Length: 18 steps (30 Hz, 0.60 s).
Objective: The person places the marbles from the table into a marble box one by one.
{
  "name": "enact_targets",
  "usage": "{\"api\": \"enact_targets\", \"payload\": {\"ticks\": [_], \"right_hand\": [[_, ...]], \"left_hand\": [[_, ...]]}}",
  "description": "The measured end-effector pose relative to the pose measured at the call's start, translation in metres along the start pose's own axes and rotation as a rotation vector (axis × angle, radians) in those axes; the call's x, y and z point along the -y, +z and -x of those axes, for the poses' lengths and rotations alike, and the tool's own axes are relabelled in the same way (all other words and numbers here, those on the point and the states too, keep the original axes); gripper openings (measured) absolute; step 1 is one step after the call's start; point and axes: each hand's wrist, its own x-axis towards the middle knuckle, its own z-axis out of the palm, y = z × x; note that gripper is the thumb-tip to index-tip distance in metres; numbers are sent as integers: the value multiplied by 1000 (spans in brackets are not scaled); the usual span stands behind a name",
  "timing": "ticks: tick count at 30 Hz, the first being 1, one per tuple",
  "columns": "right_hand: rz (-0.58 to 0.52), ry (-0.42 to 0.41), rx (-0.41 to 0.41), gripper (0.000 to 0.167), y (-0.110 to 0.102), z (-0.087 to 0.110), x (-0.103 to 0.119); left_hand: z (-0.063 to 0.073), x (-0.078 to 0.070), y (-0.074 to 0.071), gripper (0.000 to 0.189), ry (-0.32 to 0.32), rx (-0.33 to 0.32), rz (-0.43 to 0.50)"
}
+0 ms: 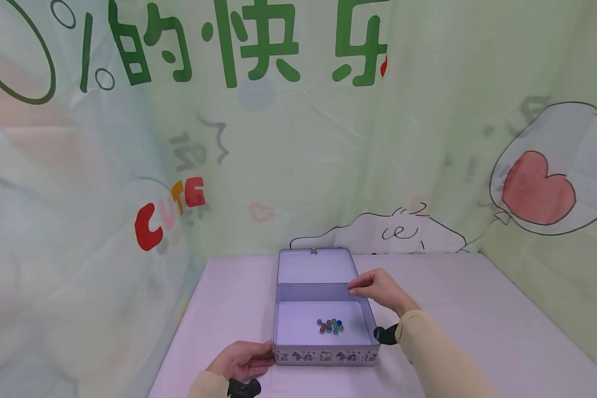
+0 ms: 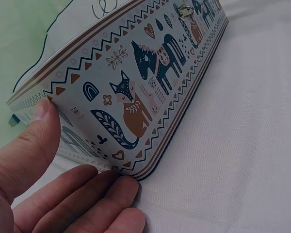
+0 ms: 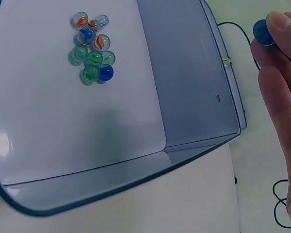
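Observation:
A tin box [image 1: 326,355] with animal figures printed on its front stands with its hinged lid [image 1: 316,266] raised at the back. Several glass marbles [image 1: 335,326] sit in a cluster on its floor. Above the box's right side, my right hand [image 1: 380,288] pinches a blue marble [image 3: 263,33] between thumb and fingertips. My left hand [image 1: 242,358] rests against the front left corner of the box. In the left wrist view its thumb [image 2: 41,128] touches the end wall near the rim, and relaxed fingers [image 2: 82,194] lie at the lower corner.
A pale cloth-covered table [image 1: 428,309] lies under the box. Printed curtains [image 1: 298,166] hang behind it and on both sides. Each wrist carries a small black camera, such as the right one [image 1: 386,335].

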Motion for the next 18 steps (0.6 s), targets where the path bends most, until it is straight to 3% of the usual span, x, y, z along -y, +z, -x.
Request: {"api": "enact_targets", "payload": {"ticks": [11,18], "right_hand": [[5,7,-8,18,-1,7,-2],[5,5,-10,12,-1,9,-4]], "left_hand": [[-3,-1,0,34,-6,25,-8],[-2,-1,-1,36,-13,9,-2]]}}
